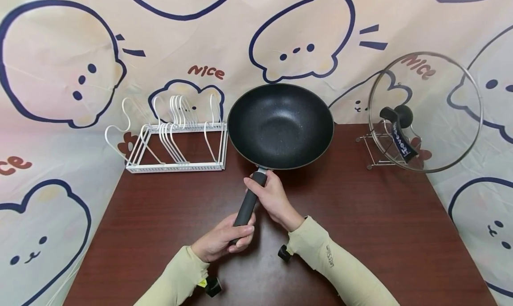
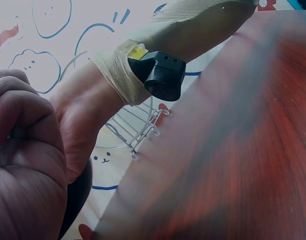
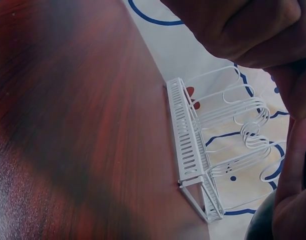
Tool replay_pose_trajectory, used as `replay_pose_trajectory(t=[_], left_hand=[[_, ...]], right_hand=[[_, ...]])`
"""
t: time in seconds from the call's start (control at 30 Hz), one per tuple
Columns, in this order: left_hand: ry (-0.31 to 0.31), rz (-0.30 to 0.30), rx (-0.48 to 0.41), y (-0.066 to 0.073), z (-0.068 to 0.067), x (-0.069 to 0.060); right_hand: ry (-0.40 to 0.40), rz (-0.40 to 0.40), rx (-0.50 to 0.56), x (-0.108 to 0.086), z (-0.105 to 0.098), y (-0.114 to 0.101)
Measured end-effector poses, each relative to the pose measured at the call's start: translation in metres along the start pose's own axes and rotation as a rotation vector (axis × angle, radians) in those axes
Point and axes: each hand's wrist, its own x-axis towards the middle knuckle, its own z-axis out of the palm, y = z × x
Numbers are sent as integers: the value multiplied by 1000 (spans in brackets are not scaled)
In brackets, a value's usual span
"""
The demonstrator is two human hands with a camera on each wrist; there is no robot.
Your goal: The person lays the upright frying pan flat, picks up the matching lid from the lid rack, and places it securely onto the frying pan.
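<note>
A black wok (image 1: pixel 280 123) with a dark grey handle (image 1: pixel 249 199) is in the middle of the head view, its hollow side facing me. My left hand (image 1: pixel 224 239) grips the handle near its free end. Closer to the pan body, my right hand (image 1: pixel 276 201) holds the same handle, its thumb lying along the top. Curled fingers of the left hand (image 2: pixel 28 150) fill the left edge of the left wrist view, and a dark part of the wok (image 2: pixel 80 200) shows below. In the right wrist view the hands hide most of the handle.
On the left of the brown table (image 1: pixel 160 217) stands a white rack (image 1: pixel 176 167) with wire dividers, close beside the wok. At the right, a glass lid (image 1: pixel 402 116) with a black knob leans upright on a small wire stand (image 1: pixel 372 152). A patterned cloth hangs behind.
</note>
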Motion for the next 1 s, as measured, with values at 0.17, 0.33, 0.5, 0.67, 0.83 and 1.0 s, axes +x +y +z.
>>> replay_pose_trajectory(t=[0.17, 0.33, 0.5, 0.67, 0.83, 1.0], left_hand=[[-3, -1, 0, -1, -1, 2], [4, -10, 5, -2, -2, 3], [7, -18, 1, -3, -3, 3], [-6, -11, -6, -4, -3, 4], [-9, -14, -11, -6, -4, 5], [-3, -22, -16, -10, -6, 4]], right_hand=[[5, -2, -3, 1, -1, 2], [-3, 1, -8, 1, -3, 3], [-12, 4, -1, 1, -4, 4], [-13, 2, 2, 2, -4, 7], [2, 10, -9, 3, -5, 9], [4, 23, -16, 2, -6, 12]])
